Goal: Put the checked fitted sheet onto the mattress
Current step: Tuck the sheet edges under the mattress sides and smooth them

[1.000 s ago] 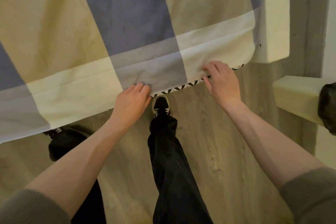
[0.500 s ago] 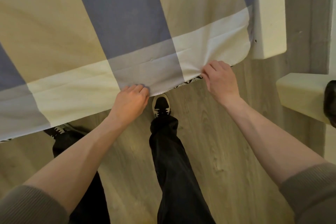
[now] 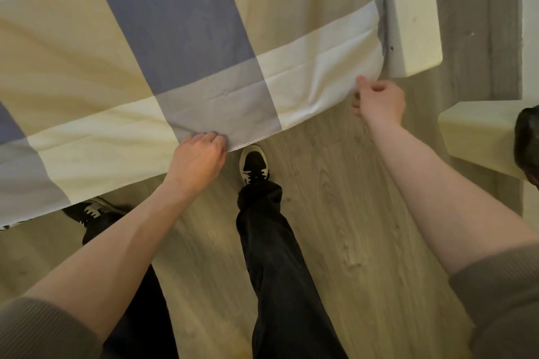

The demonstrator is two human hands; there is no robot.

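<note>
Sheet (image 3: 186, 38) corner now in right hand (image 3: 379, 100)

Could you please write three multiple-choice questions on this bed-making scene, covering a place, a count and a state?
1. Where does the left hand grip the blue-and-cream checked fitted sheet?
A. at its lower hem, on a grey square
B. in the middle of a dark blue square
C. nowhere; it rests on a trouser leg

2. How many black-and-white shoes show on the pale wood-grain floor?
A. one
B. two
C. three

3. What is the right hand doing?
A. lying flat on the floor
B. pinching the sheet's cream edge near its corner
C. hanging idle, well clear of the sheet

Answers:
1. A, since the curled fingers bunch grey cloth right at the hem.
2. B, since one shoe shows below each dark trouser leg.
3. B, since thumb and curled fingers meet on the cream edge.
</note>
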